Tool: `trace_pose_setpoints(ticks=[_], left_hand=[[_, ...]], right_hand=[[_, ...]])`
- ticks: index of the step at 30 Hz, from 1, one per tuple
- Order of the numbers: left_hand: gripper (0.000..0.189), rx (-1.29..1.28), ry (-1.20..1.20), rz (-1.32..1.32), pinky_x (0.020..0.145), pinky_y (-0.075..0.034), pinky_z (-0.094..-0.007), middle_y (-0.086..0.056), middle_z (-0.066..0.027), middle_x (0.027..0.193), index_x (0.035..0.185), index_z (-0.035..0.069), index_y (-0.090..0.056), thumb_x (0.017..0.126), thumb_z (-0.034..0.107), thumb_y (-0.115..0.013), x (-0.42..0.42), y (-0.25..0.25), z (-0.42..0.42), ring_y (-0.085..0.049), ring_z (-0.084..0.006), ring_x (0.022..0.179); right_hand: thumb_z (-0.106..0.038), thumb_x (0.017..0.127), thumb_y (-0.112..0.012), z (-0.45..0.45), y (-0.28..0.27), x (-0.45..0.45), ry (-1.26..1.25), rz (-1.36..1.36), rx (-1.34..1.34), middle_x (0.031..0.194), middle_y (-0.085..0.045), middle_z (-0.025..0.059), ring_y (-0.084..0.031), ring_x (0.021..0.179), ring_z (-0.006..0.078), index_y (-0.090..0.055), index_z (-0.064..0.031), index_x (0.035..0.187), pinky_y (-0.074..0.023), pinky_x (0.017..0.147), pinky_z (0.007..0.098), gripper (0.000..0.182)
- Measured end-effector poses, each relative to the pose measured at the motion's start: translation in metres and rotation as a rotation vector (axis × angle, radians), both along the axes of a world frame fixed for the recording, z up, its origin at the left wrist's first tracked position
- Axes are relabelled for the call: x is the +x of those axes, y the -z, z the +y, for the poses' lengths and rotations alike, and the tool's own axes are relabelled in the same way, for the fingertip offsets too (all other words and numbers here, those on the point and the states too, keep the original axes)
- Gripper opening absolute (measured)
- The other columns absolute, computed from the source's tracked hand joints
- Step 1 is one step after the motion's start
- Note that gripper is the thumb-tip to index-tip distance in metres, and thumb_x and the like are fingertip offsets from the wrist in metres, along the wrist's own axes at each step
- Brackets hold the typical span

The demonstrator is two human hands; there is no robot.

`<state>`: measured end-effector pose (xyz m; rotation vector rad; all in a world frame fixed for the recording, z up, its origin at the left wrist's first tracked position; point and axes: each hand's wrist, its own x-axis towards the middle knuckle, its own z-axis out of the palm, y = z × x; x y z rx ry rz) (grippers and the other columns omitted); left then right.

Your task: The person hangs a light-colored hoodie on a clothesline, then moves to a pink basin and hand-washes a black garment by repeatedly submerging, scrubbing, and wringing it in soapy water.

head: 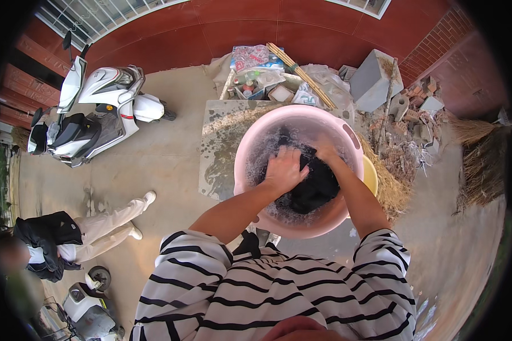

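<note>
A pink plastic basin (244, 170) of sudsy water stands before me, with a wet black cloth (318, 185) bunched in it. On the left part of the cloth lies my left hand (285, 168), back upward, its fingertips dipping into the water. Whether those fingers grip the fabric is unclear. At the cloth's upper edge my right hand (325, 150) holds the fabric, its fingers partly under the surface. Some cloth shows dark below the foam above my left hand.
The basin rests on a wet stone slab (222, 128); a yellow basin (370, 174) sits beside it. Beyond are a box of bottles (247, 87), bamboo sticks (303, 76), bricks (416, 102) and straw brooms (478, 170). Left are a white scooter (98, 115) and a person (51, 243).
</note>
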<state>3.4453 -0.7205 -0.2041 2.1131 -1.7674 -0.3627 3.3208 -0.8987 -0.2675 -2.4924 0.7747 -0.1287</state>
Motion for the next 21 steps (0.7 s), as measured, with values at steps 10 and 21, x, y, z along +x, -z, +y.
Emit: trace_pose_setpoints(ticks=[10, 21], left_hand=[[0.046, -0.329, 0.000, 0.318, 0.090, -0.049, -0.0493, -0.061, -0.0199, 0.108, 0.117, -0.001, -0.060, 0.083, 0.029, -0.069, 0.034, 0.000, 0.013, -0.058, -0.0400, 0.106], [0.094, -0.206, -0.385, 0.606, 0.117, -0.031, -0.0470, -0.034, -0.0266, 0.150, 0.152, 0.002, -0.038, 0.089, 0.069, -0.059, 0.034, -0.054, 0.040, -0.035, -0.0415, 0.142]], right_hand=[[-0.042, 0.083, -0.081, 0.041, -0.059, 0.001, 0.578, -0.239, 0.288, 0.070, -0.066, 0.0104, -0.061, 0.070, 0.0205, -0.076, -0.0030, 0.086, -0.0487, 0.076, 0.0336, 0.039], [-0.010, 0.083, -0.078, 0.146, -0.144, -0.036, 0.209, -0.824, 0.075, 0.060, -0.049, 0.0045, -0.044, 0.058, 0.0116, -0.057, 0.0004, 0.068, -0.0350, 0.056, 0.0307, 0.028]])
